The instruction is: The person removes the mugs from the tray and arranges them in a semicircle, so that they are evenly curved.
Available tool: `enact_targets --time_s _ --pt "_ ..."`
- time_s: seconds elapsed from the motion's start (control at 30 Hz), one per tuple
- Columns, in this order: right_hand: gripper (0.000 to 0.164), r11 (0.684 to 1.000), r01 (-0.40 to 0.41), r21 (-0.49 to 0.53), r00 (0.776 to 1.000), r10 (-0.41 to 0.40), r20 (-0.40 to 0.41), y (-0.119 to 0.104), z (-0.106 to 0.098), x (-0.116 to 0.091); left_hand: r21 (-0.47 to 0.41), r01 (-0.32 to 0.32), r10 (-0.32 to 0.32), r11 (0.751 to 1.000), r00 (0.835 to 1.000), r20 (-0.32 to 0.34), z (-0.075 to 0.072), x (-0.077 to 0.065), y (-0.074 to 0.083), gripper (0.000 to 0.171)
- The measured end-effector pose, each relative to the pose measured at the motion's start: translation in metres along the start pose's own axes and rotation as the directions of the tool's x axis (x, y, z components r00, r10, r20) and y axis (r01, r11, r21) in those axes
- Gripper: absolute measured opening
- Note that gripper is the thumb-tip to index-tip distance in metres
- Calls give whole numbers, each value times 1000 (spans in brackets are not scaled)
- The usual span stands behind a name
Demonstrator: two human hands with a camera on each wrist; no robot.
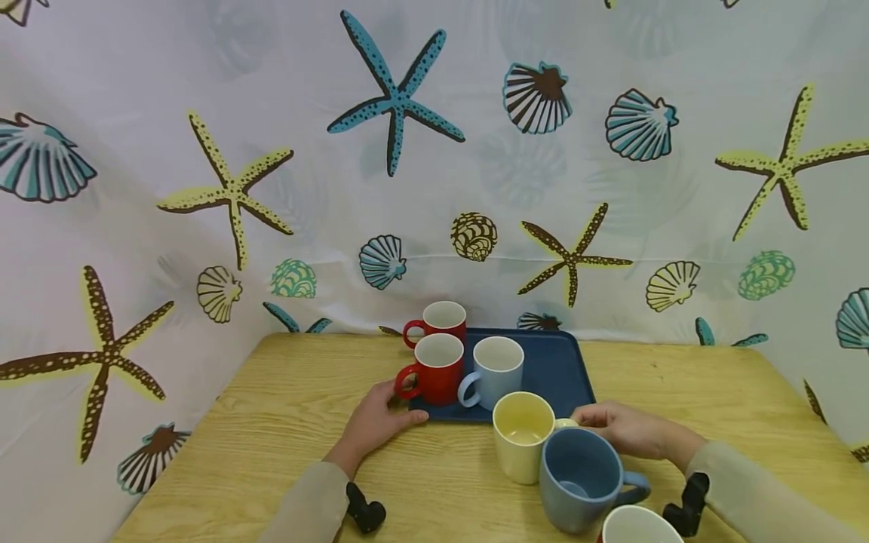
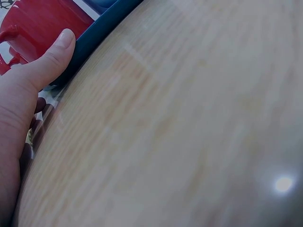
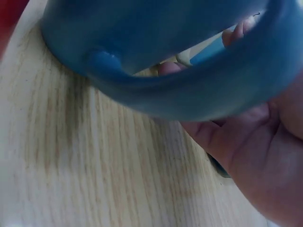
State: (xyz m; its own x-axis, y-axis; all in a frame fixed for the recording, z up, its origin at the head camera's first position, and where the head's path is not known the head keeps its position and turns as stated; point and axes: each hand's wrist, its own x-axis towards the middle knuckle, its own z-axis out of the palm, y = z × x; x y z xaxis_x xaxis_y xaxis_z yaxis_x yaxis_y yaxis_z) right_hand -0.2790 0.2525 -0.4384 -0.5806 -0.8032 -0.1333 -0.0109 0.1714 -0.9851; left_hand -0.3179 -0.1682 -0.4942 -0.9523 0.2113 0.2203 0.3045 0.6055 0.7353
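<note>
A dark blue tray [image 1: 551, 369] lies at the back of the table. On it stand two red mugs [image 1: 441, 381] on the left and a light blue mug [image 1: 501, 377]. At the tray's front left corner, my left hand [image 1: 376, 422] holds the edge; in the left wrist view its thumb [image 2: 59, 52] lies against the tray rim [image 2: 87, 45] beside a red mug. In front of the tray is a pale yellow mug [image 1: 521, 452], its handle pinched by my right hand [image 1: 627, 430]. The right wrist view shows a blue mug handle [image 3: 189, 97] partly hiding that hand.
A larger blue mug [image 1: 580, 483] stands right in front of the yellow one, close to my right wrist. Another mug with a white inside [image 1: 638, 528] is cut off at the bottom edge. Behind the wooden table [image 1: 271, 422] hangs a patterned curtain [image 1: 434, 188].
</note>
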Motion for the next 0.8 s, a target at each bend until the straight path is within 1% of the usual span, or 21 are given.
enact_targets --time_s 0.23,0.4,0.57,0.67,0.8 --pt "19 1000 11 -14 1000 -11 6 1 4 6 7 -17 17 1000 1000 -6 1 0 -3 68" --pt "17 1000 -19 12 1000 19 16 1 4 6 -1 -16 16 1000 1000 8 1 0 -2 68" --pt "18 998 -54 29 998 54 17 0 3 5 13 -15 14 1000 1000 3 2 0 -3 68" --pt "22 995 -96 23 995 96 -4 -1 0 3 11 -6 6 1000 1000 1 1 0 -1 68" --pt "28 988 -152 0 987 152 -60 -3 -4 -2 0 -5 5 1000 1000 0 0 -1 1 67"
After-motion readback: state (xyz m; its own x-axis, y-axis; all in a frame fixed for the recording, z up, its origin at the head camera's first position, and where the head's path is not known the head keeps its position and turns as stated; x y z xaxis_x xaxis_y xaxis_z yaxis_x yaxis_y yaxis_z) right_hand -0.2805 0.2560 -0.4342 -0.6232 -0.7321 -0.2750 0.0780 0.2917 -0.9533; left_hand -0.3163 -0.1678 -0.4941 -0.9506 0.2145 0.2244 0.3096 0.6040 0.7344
